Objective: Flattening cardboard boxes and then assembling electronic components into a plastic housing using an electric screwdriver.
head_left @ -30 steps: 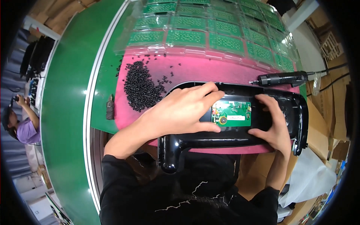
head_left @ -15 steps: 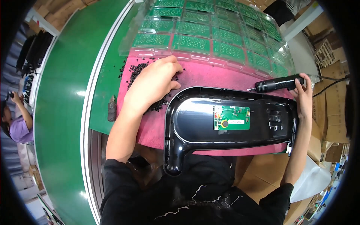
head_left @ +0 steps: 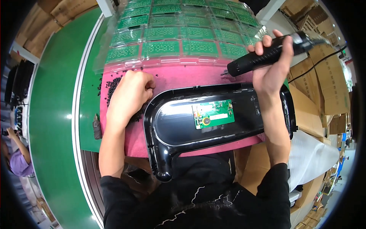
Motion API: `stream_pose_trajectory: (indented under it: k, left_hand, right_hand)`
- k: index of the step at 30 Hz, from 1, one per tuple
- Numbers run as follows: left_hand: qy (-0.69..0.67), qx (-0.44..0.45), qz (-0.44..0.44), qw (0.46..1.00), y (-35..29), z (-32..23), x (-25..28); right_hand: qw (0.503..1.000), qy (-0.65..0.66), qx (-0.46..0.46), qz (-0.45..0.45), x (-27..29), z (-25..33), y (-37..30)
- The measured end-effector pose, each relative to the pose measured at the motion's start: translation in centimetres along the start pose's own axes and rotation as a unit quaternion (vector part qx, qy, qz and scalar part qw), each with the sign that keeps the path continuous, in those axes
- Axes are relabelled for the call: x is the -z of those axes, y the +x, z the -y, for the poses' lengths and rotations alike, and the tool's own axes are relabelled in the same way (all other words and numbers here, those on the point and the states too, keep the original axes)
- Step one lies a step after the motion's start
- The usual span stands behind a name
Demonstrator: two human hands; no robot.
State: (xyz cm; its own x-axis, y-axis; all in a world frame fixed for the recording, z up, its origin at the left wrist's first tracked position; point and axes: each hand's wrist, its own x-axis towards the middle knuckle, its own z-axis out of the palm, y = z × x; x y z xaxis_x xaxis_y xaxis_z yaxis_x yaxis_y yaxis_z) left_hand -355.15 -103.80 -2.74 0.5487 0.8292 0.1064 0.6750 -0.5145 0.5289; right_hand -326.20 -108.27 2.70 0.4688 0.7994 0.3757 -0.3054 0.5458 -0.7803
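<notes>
My right hand is wrapped round a black electric screwdriver, raised above the right end of a black plastic housing. Its bit points left over the pink mat. Beside a heap of small black screws, my left hand is closed with its fingers curled and pinched together; whatever they may hold is hidden. The glossy black housing lies with its hollow side up, its bent arm toward me. Inside it sits a green circuit board with a round yellow-rimmed part.
Clear plastic trays of green circuit boards cover the far side of the mat. A small dark lump lies on the green table at the left. Cardboard boxes stand at the right. A person in a purple sleeve is at the far left.
My right hand has gripped the screwdriver and lifted it up and leftward over the housing. My left hand's fingers have drawn together beside the screws. The whole view has shifted.
</notes>
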Motion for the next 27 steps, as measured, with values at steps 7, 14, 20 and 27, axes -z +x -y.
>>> stream_pose_trajectory:
  k: [7, 14, 20, 27]
  left_hand:
    - [-0.348, -0.034, -0.057, 0.935, -0.2, -4.1, 0.6]
    - [-0.546, -0.064, 0.049, 0.834, -1.1, -6.0, -0.3]
    - [-0.52, -0.045, 0.114, 0.845, -1.3, -6.0, -0.4]
    - [-0.59, -0.05, 0.127, 0.796, -1.6, -6.1, -1.6]
  right_hand:
    - [0.988, 0.148, -0.042, 0.02, -4.3, 2.2, -4.9]
    - [0.982, 0.173, -0.02, 0.073, -5.4, 4.0, -6.9]
    - [0.973, 0.184, 0.058, 0.127, -4.7, 6.3, -7.6]
    - [0.969, 0.185, 0.086, 0.142, -4.9, 6.5, -8.1]
